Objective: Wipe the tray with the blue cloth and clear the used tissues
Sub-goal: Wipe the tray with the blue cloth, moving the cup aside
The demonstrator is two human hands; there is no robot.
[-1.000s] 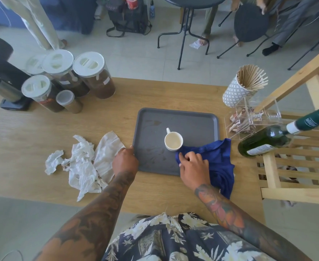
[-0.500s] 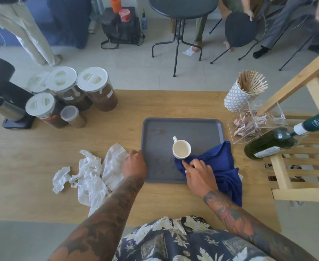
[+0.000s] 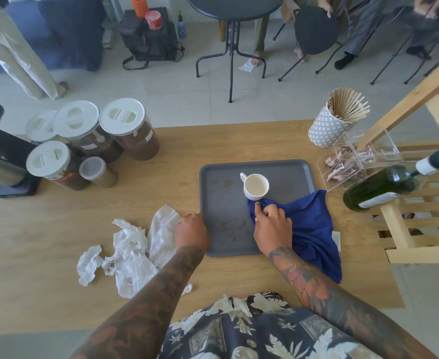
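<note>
A dark grey tray (image 3: 285, 172) lies on the wooden table, with brown stains on its surface and a white cup (image 3: 255, 187) standing on it. My left hand (image 3: 192, 231) grips the tray's near left edge. My right hand (image 3: 273, 226) grips a bunch of the blue cloth (image 3: 311, 224) on the tray, just below the cup. The cloth trails off the tray's right side over the table edge. Several crumpled white tissues (image 3: 130, 250) lie on the table left of the tray, beside my left hand.
Several lidded jars (image 3: 125, 130) and a black machine (image 3: 3, 161) stand at the left. A patterned cup of wooden sticks (image 3: 335, 120), a clear box (image 3: 355, 161) and a green bottle (image 3: 384, 187) on a wooden rack sit at the right. People sit beyond the table.
My right hand has pushed the cloth a little further up the tray, close under the cup. My left hand keeps its hold on the tray edge. The camera has tilted, shifting the scene lower.
</note>
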